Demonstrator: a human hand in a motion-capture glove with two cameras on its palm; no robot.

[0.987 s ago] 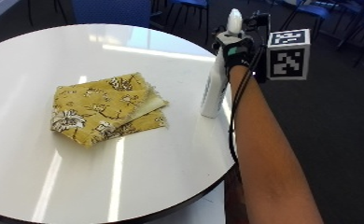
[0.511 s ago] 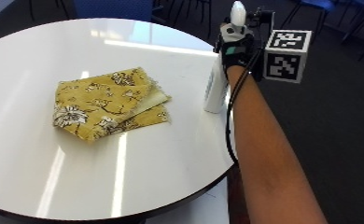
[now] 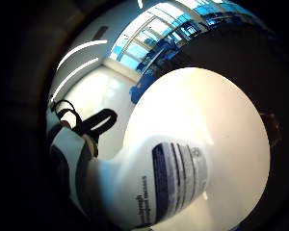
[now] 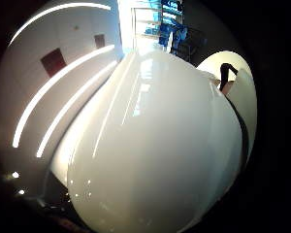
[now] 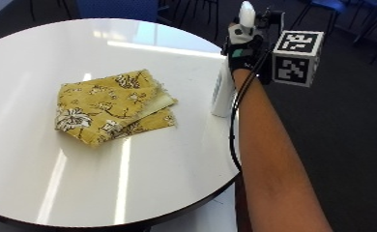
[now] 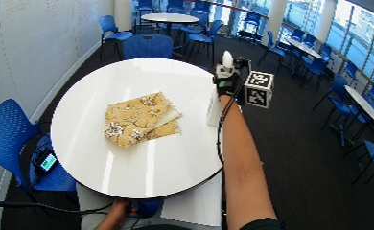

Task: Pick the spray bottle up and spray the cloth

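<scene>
Glossy white plastic spray bottle point(image 5: 223, 94) — printed cloth point(image 5: 113, 107), glossy table point(image 5: 60, 58).

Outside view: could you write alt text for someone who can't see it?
A black-gloved right hand rests at the top of a white spray bottle standing near the edge of a round white table. A folded yellow floral cloth lies beside it, apart.

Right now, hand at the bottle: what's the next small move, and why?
Probably lift the spray bottle straight up off the table. It stands upright near the edge, the gloved right hand is at its upper part, and its white body fills both palm views. The folded yellow cloth lies apart from it.
</scene>
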